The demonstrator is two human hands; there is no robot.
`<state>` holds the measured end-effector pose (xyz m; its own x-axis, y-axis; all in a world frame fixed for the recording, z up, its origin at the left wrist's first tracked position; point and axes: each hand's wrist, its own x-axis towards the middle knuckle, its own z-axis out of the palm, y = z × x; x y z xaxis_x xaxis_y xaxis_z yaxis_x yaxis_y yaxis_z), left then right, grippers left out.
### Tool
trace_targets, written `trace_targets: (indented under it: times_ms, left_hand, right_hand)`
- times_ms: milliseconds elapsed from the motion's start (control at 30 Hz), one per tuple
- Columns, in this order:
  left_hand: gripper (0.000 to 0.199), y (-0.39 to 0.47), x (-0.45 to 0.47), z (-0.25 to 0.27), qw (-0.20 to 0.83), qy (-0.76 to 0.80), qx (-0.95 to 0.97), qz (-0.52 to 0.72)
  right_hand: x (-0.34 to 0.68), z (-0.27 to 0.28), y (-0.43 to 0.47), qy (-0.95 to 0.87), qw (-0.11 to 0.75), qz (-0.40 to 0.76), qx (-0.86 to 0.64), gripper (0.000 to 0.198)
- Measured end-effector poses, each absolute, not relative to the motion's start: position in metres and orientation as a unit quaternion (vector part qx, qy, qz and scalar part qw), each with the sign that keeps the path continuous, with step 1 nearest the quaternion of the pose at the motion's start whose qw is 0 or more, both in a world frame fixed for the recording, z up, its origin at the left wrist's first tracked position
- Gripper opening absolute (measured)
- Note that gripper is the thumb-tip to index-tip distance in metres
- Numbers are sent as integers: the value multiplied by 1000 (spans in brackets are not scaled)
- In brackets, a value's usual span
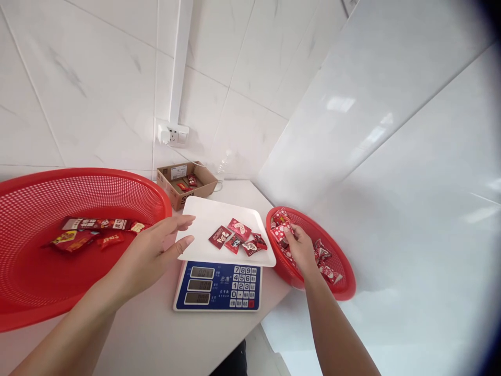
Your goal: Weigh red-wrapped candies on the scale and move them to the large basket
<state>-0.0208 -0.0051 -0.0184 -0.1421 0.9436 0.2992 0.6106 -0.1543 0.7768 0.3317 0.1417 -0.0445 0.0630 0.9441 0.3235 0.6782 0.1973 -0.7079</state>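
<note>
My right hand [300,249] reaches into the smaller red basket [346,271] and pinches a red snack packet with white dots [281,232]. Other red and pink packets [329,272] lie around it in that basket. My left hand [161,249] hangs at the left edge of the scale's white tray [201,230], thumb and fingers apart, with nothing in it. On the tray lie several small red and dark-red packets [239,227], grouped toward its right side. Below the tray is the scale's blue panel [217,287] with three displays and a keypad.
A large red basket [90,180] on the left holds a long packet [96,224] and several smaller ones. Behind the scale stands an open cardboard box [168,189] with small red packets inside. A clear plastic bottle [224,164] and a wall socket [173,136] are at the back.
</note>
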Motion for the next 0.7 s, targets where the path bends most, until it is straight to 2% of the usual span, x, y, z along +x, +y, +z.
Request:
trace_targets:
  times_ms: [133,300,400,500,600,700]
  left_hand:
    - [47,-5,-20,-17,194,617,634,424]
    - [46,-4,-20,-16,195,619,632,424]
    - [47,-5,-21,-15,197,617,627,433]
    - [49,-6,-23,-15,199,615,623,441]
    - [47,-6,-24,-15,198,617,620,443]
    - [46,-5,-21,-14,197,617,626,435]
  right_hand:
    - [301,-43,128,-721,386,190,-543,40]
    - [282,-37,113,-831,280,132,-463,44]
    - [298,-37,106,-806,303,64,-504,42]
    - [326,-47,101,-753,308,43,-580,43]
    - [343,-67,95,-704,246,45,-665,44]
    - [340,-85,89,-651,184,-24,-736,45]
